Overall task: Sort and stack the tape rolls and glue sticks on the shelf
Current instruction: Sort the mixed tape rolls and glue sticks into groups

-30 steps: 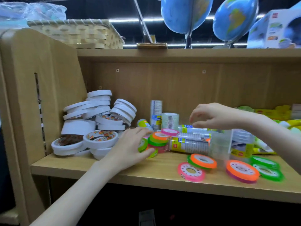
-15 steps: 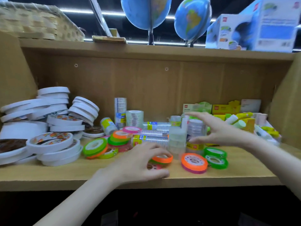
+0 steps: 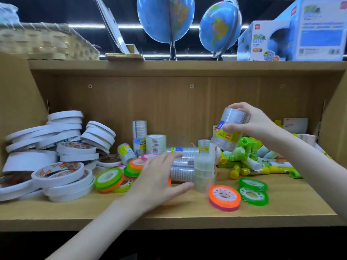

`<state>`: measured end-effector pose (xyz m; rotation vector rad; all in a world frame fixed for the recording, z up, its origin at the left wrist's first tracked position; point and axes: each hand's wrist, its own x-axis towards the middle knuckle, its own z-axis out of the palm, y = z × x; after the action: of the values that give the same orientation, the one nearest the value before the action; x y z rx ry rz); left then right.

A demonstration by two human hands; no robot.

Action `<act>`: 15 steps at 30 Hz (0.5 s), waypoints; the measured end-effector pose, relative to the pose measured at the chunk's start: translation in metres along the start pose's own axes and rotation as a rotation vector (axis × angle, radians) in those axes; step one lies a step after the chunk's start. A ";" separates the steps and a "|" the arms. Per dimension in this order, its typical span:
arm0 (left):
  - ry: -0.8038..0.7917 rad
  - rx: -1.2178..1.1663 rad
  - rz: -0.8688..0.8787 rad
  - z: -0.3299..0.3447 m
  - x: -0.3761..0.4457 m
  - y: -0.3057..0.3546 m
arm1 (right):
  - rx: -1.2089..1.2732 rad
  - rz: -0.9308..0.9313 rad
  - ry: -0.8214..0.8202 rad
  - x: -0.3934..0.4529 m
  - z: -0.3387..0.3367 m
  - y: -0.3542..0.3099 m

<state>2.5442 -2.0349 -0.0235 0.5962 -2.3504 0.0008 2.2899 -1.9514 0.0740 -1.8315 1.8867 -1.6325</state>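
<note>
1. Right now your right hand point(image 3: 252, 122) is raised above the shelf board point(image 3: 187, 218), fingers and thumb curled round a wrapped pack of clear tape rolls point(image 3: 230, 131), which tilts in the air with its lower end toward the glue sticks.
2. Your left hand point(image 3: 159, 177) is low over the board with its fingers spread and loosely bent; whether it grips anything, you cannot tell, though its fingertips reach the clear tape packs lying on their sides point(image 3: 185, 166) and its thumb points toward a short upright stack of clear rolls point(image 3: 204, 171), which is blurred.
3. Just left of that hand, neon green, orange and pink tape rolls point(image 3: 114, 178) lie in a loose heap.
4. Just right of the blurred stack, an orange roll on a pink one point(image 3: 224, 197) lies flat, with two green rolls point(image 3: 252, 192) beside it.
5. Behind those, the yellow-green glue sticks point(image 3: 249, 162) lie jumbled at the right.
6. Further left, white tape rolls point(image 3: 62, 158) are piled unevenly, some leaning.
7. Above the shelf stand two globes point(image 3: 165, 19), a woven basket point(image 3: 47, 42) and a boxed globe point(image 3: 293, 34).
</note>
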 end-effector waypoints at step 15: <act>0.227 -0.671 -0.242 -0.017 0.101 0.011 | -0.050 0.035 -0.069 -0.029 -0.011 0.019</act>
<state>2.4850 -2.0639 0.0554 0.4991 -1.8814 -0.7563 2.2781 -1.9279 0.0494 -1.8373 1.9365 -1.5044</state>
